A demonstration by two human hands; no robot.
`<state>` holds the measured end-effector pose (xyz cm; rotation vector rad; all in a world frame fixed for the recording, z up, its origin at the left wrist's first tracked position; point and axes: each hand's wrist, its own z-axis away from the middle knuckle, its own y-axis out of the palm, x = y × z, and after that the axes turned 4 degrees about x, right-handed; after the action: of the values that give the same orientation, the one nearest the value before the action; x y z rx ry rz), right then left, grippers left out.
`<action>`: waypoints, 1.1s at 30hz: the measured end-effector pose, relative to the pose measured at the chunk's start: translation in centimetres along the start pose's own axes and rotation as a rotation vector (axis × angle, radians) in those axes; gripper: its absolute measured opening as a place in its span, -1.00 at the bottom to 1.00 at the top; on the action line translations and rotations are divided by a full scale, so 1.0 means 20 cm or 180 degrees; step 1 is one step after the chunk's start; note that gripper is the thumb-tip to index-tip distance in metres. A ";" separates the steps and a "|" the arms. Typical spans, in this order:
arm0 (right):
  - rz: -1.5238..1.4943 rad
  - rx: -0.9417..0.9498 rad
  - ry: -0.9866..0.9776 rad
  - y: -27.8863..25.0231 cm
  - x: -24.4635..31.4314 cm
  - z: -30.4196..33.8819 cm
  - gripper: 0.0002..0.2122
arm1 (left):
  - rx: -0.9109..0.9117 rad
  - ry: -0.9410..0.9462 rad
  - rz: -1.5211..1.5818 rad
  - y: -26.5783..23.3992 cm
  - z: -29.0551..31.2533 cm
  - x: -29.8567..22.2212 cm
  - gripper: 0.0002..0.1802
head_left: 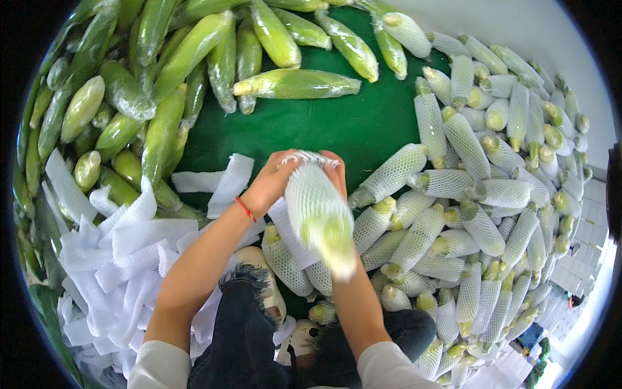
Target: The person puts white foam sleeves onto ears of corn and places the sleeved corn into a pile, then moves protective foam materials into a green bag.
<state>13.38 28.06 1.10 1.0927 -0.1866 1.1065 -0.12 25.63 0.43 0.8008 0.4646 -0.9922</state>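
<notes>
In front of me, both hands hold an ear of corn (324,220) in its husk, tilted with its pale, blurred end toward me. A white foam net sleeve covers most of it. My left hand (273,181), with a red band at the wrist, closes on the sleeve's far rim. My right hand (335,174) grips the other side of that rim, its lower part hidden behind the corn. Just left of my left hand, flat white foam sleeves (232,185) lie on the green surface (285,129).
Film-wrapped green corn ears (165,129) are piled at the far left; one ear (298,84) lies apart beyond my hands. Loose white sleeves (123,266) heap at the near left. Sleeved corn ears (479,194) fill the right side, up to a pale wall (518,26).
</notes>
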 end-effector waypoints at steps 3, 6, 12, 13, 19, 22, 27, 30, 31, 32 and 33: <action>-0.2127 -0.0320 0.1139 -0.21 -0.10 0.40 -0.25 | 0.0659 0.1825 -0.2609 0.04 0.11 -0.07 -0.33; -0.1165 0.0477 0.1009 -0.27 0.08 0.61 -0.13 | 0.0786 0.1772 -0.3339 0.07 0.23 -0.04 -0.05; -0.2116 0.0208 -0.0972 -0.19 0.75 0.15 -0.31 | 0.2361 0.2453 -0.5143 0.02 0.33 0.17 -0.31; -0.2501 0.0871 -0.1162 -0.22 0.81 0.06 -0.32 | 0.2484 0.2383 -0.5335 0.01 0.32 0.21 -0.40; 0.4430 0.0794 -0.1400 0.15 0.39 -0.55 -0.45 | 0.1437 0.2308 -0.4259 0.04 0.30 0.11 -0.65; 0.6328 0.0734 -0.2454 0.30 0.21 -0.78 -0.49 | 0.1075 0.1832 -0.2747 0.10 0.35 -0.09 -0.60; 0.7751 0.1407 -0.2458 0.31 0.10 -0.80 -0.61 | 0.0967 0.0341 -0.0224 -0.08 0.36 -0.20 -0.70; 0.7293 0.2812 -0.3261 0.08 0.09 -0.61 -0.72 | 0.0928 0.0171 0.0773 -0.09 0.39 -0.20 -0.70; 0.7149 0.3272 -0.2927 0.04 0.09 -0.53 -0.71 | 0.0914 0.0127 0.1042 -0.10 0.40 -0.19 -0.70; 0.7009 0.3426 -0.2762 0.01 0.09 -0.43 -0.70 | 0.0747 0.0080 0.1078 -0.08 0.40 -0.17 -0.73; 0.6932 0.3397 -0.2701 0.02 0.09 -0.32 -0.67 | 0.0610 0.0228 0.1017 -0.08 0.41 -0.13 -0.74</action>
<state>11.50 34.23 -0.75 2.2757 -2.0044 2.6485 -2.81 20.28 6.73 1.0495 0.2929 -0.7187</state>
